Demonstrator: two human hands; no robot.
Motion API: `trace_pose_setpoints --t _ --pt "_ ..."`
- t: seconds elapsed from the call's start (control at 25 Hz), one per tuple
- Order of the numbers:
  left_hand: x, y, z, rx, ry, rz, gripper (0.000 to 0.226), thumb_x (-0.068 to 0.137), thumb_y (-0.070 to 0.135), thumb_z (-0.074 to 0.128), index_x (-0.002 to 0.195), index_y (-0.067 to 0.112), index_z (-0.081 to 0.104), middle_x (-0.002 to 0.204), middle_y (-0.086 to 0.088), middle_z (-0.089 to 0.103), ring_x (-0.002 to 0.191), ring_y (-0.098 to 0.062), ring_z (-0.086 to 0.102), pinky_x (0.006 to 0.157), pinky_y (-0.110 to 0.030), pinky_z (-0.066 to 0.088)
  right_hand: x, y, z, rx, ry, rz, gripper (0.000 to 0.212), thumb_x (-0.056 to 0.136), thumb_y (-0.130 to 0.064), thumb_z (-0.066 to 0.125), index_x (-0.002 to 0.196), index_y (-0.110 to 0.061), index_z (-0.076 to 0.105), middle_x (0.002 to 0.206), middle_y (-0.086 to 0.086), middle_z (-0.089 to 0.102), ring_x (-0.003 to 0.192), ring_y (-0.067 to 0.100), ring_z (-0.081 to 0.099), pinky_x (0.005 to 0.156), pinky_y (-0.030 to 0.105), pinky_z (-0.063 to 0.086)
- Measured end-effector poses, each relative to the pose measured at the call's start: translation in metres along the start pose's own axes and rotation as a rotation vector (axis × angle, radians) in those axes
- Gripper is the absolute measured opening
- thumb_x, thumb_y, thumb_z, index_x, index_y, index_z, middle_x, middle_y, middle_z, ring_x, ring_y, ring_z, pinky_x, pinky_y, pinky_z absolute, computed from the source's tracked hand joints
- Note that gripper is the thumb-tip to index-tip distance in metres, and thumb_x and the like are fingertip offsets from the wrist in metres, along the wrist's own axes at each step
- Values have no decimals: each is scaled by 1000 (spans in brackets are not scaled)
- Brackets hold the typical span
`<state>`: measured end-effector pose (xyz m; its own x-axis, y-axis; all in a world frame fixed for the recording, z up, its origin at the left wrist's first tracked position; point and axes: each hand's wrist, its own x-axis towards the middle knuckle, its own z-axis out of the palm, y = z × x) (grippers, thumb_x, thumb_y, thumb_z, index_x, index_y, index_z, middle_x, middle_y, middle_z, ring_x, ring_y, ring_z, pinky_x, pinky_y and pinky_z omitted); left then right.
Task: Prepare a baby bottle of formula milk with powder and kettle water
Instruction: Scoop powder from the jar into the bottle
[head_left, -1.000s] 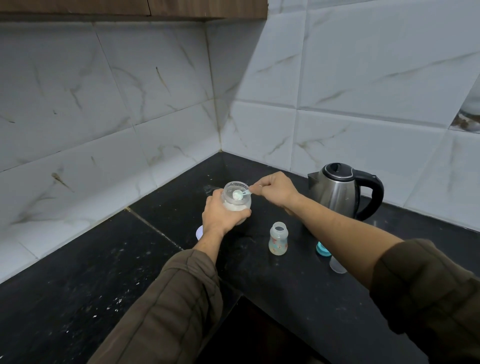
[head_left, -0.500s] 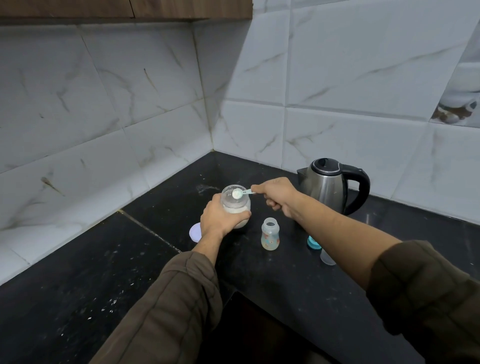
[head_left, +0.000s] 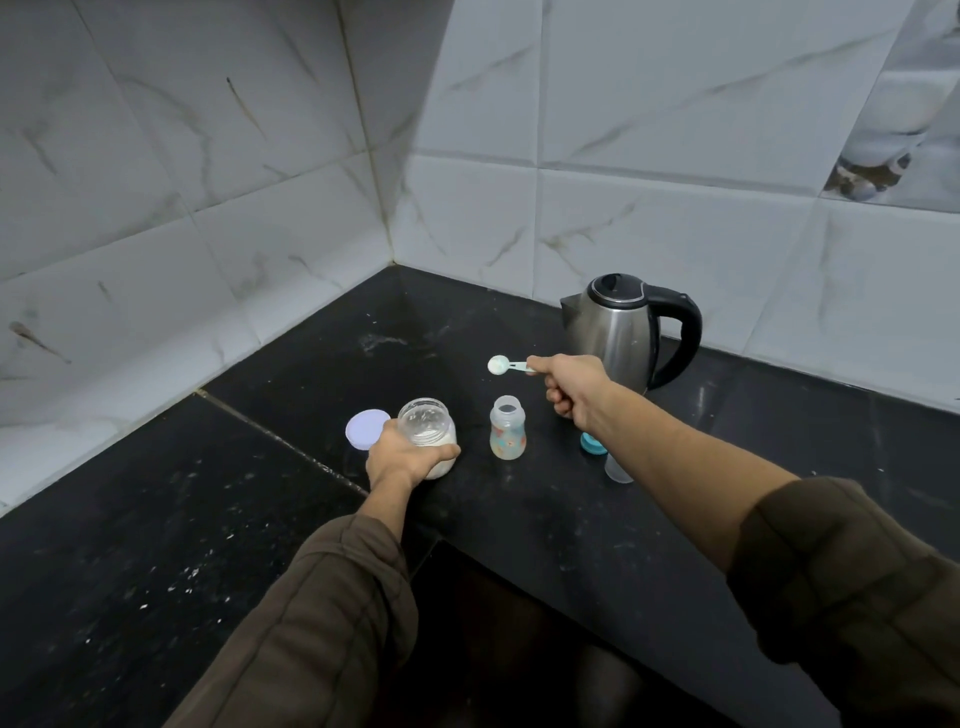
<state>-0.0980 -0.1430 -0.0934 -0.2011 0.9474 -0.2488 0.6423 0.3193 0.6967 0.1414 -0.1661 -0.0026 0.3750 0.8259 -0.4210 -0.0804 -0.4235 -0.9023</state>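
The left hand (head_left: 402, 457) grips the powder jar (head_left: 428, 428) from the near side, fingers and thumb wrapped round its lower half. The jar has no lid on, its mouth faces up, and white powder shows in its lower part. From this angle I cannot tell whether its base rests on the black counter (head_left: 311, 364) or sits just above it. A round white lid (head_left: 366, 426) lies flat on the counter, just beside the jar on its left.

The right hand (head_left: 571, 384) pinches the handle of 1 small scoop (head_left: 501, 365) with curled fingers. The scoop is in the air, roughly level, with white powder in its bowl. It is past the open baby bottle (head_left: 507, 428) and a little higher in the view.

The bottle stands upright on the counter between the jar and the right hand, touching neither, its neck uncovered. It may hold a little liquid, but the picture is too soft to be sure.

The steel kettle (head_left: 618, 332) with its black handle stands behind the right hand, near the tiled wall. 2 small parts, a teal ring (head_left: 592, 444) and a clear cap (head_left: 618, 470), lie partly hidden under the right forearm.
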Motion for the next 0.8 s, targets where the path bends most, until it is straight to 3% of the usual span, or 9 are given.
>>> trace_pose_setpoints --t 0.24,0.36,0.44,0.52,0.56,0.68,0.8 --pt "9 -8 1 -74 -14 -23 96 48 59 93 127 25 52 116 -1 66 112 -27 62 92 -37 49 6 7 -6 -6 37 -1 18 96 -24 74 96 -6 77 61 -1 44 50 10 36 42 22 27" --pt "0 -3 -4 -42 -46 -78 132 47 63 95 151 17 29 143 -10 53 132 -33 50 105 -44 46 10 7 -8 -27 56 -13 20 96 -25 74 98 -5 78 63 0 47 52 10 38 43 23 30" --pt "-15 3 -10 43 148 28 148 47 72 91 161 16 14 156 -10 39 143 -33 37 113 -48 39 13 6 -8 -34 57 -35 22 95 -26 75 99 -5 77 64 1 47 51 11 38 42 24 30" --pt "-26 13 -11 96 395 308 134 54 75 85 159 17 25 151 -6 45 138 -27 42 111 -42 40 15 5 -9 -49 64 -52 22 94 -28 76 96 -6 76 65 2 48 51 12 39 43 26 32" --pt "-32 23 -9 63 411 435 123 59 73 84 156 19 32 146 -2 48 131 -22 48 107 -36 44 16 4 -9 -59 70 -60 21 93 -29 76 94 -8 74 65 3 49 52 13 40 45 27 34" --pt "-45 62 11 -66 209 533 101 66 63 87 148 21 46 135 7 52 101 -11 62 90 -25 51 15 5 -11 -95 79 -81 20 94 -28 76 88 -9 71 66 5 52 55 14 43 49 28 38" --pt "-47 80 43 -12 82 444 92 69 57 86 145 19 51 132 4 59 118 -16 59 98 -33 49 15 13 -13 -95 80 -113 18 93 -26 76 86 -9 71 59 3 48 51 15 41 48 30 36"
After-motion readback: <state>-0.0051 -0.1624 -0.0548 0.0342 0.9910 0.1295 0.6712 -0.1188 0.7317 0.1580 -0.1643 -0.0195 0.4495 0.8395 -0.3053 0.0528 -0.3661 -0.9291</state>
